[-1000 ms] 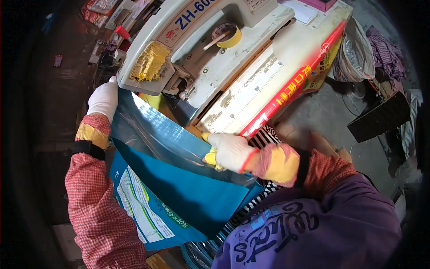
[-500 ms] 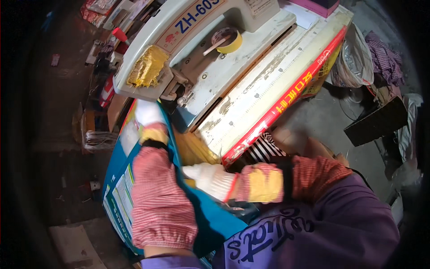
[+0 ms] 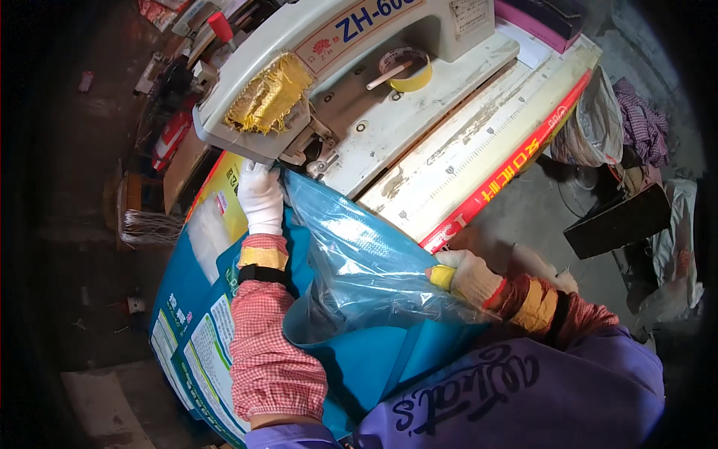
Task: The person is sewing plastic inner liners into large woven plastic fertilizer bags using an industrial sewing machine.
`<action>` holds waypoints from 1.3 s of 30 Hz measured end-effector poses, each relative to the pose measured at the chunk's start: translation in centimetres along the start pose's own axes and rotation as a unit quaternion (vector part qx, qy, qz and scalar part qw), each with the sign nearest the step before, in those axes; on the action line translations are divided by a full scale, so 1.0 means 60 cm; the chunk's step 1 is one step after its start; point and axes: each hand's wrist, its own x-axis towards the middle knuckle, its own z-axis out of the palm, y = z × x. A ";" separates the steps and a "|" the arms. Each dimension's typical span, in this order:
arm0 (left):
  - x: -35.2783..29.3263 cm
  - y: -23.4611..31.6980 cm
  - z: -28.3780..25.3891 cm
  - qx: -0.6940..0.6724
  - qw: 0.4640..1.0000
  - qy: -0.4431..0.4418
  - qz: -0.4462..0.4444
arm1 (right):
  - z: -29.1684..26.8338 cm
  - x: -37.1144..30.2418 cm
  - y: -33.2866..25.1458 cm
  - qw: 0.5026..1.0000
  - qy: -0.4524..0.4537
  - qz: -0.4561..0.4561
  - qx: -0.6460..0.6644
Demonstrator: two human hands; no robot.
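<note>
My right hand [image 3: 467, 275] has drawn outward from the sewing machine [image 3: 359, 45], so the blue bag [image 3: 329, 202] stretches between its pinch and my left hand's [image 3: 260, 196] closed grip.

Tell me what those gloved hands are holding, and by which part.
A blue bag with a clear liner, by its mouth: the left hand grips the rim close to the machine, the right hand the rim's other end.
</note>
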 end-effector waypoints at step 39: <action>-0.050 0.031 -0.075 -0.052 0.953 -0.282 -0.095 | 0.043 -0.055 0.035 0.997 -0.013 -0.018 -0.069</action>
